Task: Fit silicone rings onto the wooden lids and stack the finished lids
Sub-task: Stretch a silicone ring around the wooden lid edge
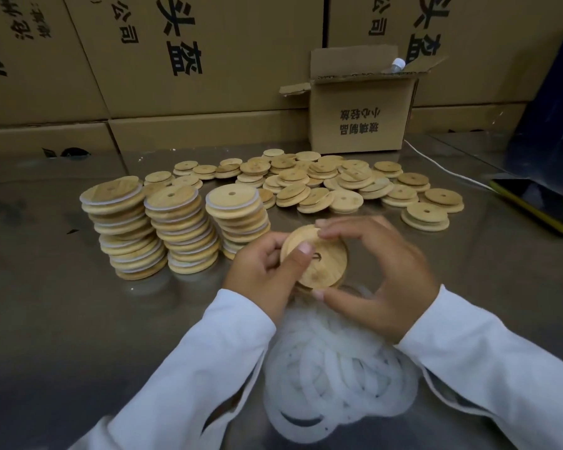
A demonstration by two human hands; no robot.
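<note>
Left grip (263, 275), right grip (391, 280): one lid (324, 263)

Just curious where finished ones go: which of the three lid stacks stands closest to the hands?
The rightmost stack: only its foot is partly hidden behind the left hand.

A shiny grey metal table (62, 303) fills the lower view. Along its far side stands a wall of large brown cartons (208, 53) printed with bold black characters, upside down. In front of them, right of centre, sits a smaller cardboard box (358, 125), flaps open, its black printing also inverted. A bottle (398, 63) with a white cap pokes out of its top. A white cable (442, 167) runs from beside the box towards a dark phone (540, 203) in a yellow case, lying flat near the right edge. Something dark blue (553, 108) stands at far right, too cut off to identify
</note>
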